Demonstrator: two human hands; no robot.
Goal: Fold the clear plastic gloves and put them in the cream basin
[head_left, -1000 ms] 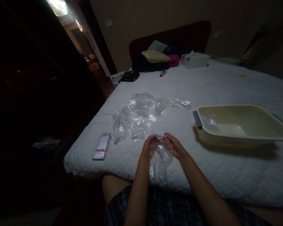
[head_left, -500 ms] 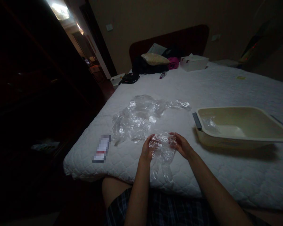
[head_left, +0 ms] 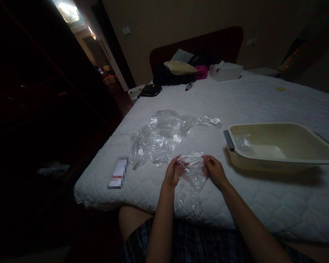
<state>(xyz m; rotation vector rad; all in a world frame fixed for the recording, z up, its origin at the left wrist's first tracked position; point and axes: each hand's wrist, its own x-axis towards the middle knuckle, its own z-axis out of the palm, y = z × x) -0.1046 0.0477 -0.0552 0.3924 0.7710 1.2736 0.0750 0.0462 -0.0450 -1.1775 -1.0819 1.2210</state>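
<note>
A clear plastic bag (head_left: pixel 193 175) is stretched between my two hands above the near edge of the bed. My left hand (head_left: pixel 173 171) pinches its upper left corner. At the upper right corner, my right hand (head_left: pixel 215 170) grips the same bag, its fingers closed. The bag's top edge is drawn fairly straight, while its lower part hangs crumpled toward my lap. Just beyond my hands, a spread of crumpled clear plastic bags (head_left: pixel 161 135) lies on the white quilted mattress cover (head_left: pixel 148 190).
To the right sits a cream plastic basin (head_left: pixel 268 166) with grey handles and a piece of clear plastic inside. A pixelated flat item (head_left: pixel 117 173) lies at the left. Toward the headboard are a white box (head_left: pixel 226 72), a pillow (head_left: pixel 180 68) and a small bottle (head_left: pixel 189 86).
My hands have moved slightly apart, pulling the bag's top edge straighter and tauter. The other plastic bags and the basin have stayed in place.
</note>
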